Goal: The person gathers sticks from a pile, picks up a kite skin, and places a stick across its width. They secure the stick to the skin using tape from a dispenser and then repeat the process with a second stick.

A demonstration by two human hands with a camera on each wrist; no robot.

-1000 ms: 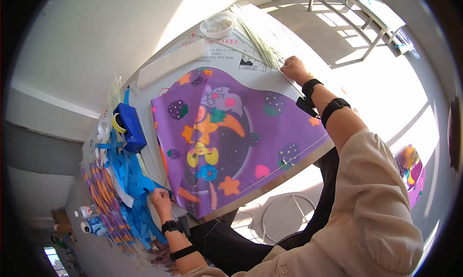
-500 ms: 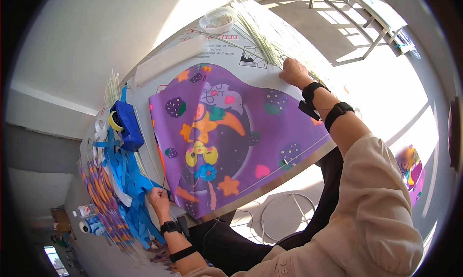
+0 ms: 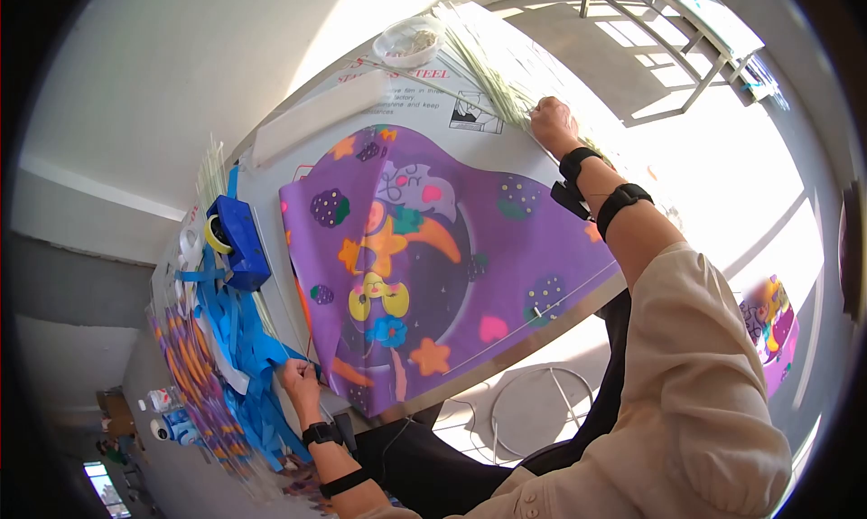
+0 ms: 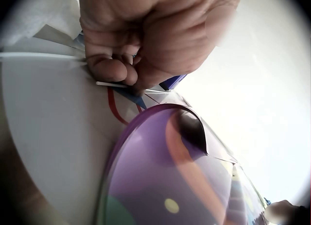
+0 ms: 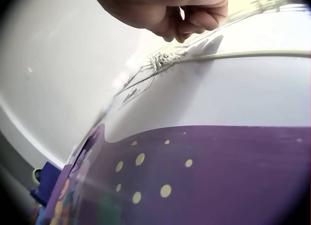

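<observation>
Stick (image 4: 104,83), likely light, springy and snappable, best held near its end, sits pinched in left hand (image 3: 301,385) beside purple sheet (image 3: 433,266); right hand (image 3: 554,124) curled at stick bundle (image 3: 488,78), grip unclear.

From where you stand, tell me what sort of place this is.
Probably a craft workshop: the table holds a printed purple sheet, a bundle of thin sticks and a blue tape dispenser.

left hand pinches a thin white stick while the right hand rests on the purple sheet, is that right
No: the right hand is off the purple sheet, by the pale sticks, as the head view shows. The left hand does pinch a thin white stick.
</observation>
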